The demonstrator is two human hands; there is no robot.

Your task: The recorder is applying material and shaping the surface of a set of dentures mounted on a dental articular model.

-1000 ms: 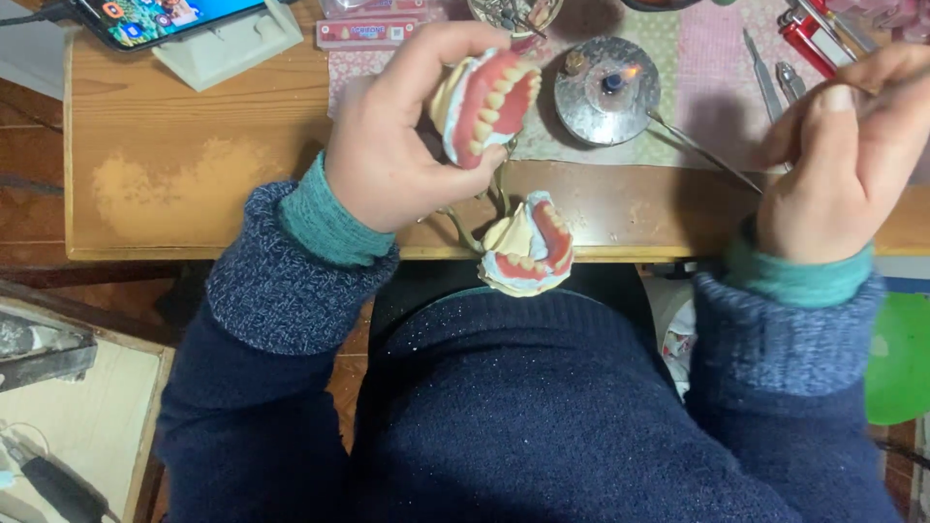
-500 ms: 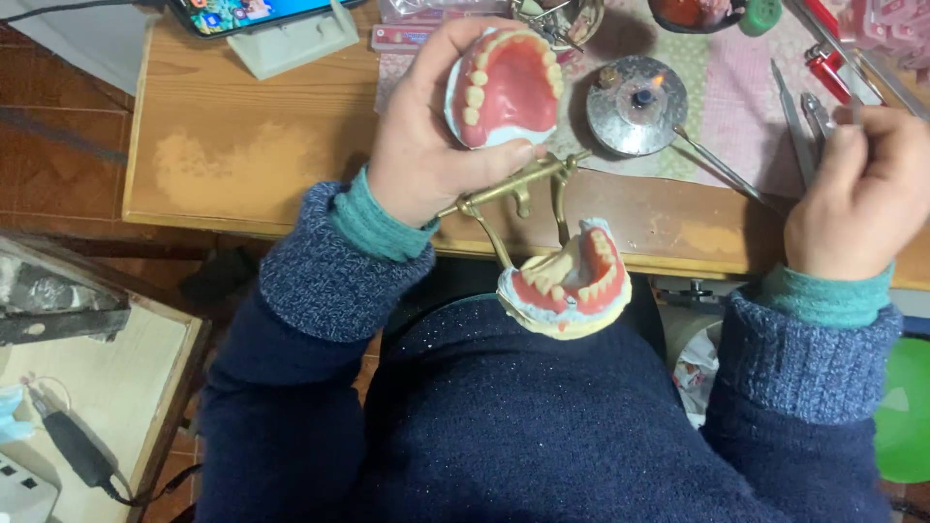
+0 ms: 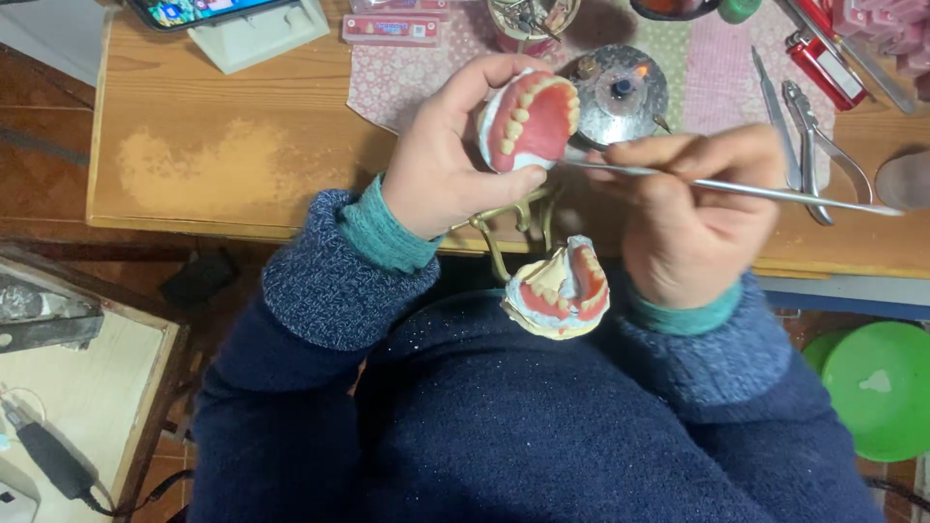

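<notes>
Nearest, low in view: dark blue knitted sweater (image 3: pixel 542 436), teal cuffs at both wrists. Near left, pale wooden box (image 3: pixel 87 387) with black cabled tool (image 3: pixel 48 455) lying in it. Near right, round green plastic bowl (image 3: pixel 877 387) below the edge of the surface.

Just above the lap, lower half of the denture model (image 3: pixel 560 291): pink wax gums, cream teeth, white plaster base, hanging tilted on a brass hinged frame (image 3: pixel 509 228).

Farther, left hand (image 3: pixel 446 165), grip closed around the upper half of the denture model (image 3: pixel 528 121), teeth turned towards the camera. Right hand (image 3: pixel 693 213), grip pinched shut on a thin steel wax-carving instrument (image 3: pixel 736 186); tip touching the lower right edge of that upper half, handle running out to the right.

Beyond the hands, brown wooden surface (image 3: pixel 213 145) with pink floral cloth (image 3: pixel 407 77). Directly behind the upper half, partly hidden by it, round metal burner (image 3: pixel 620 92) with a small flame. Right of it, steel pliers and tweezers (image 3: pixel 809 126), red lighter (image 3: pixel 819 68). Far edge: metal cup holding tools (image 3: pixel 528 19), flat pink box (image 3: pixel 395 29), phone on a white stand (image 3: pixel 252 29).
</notes>
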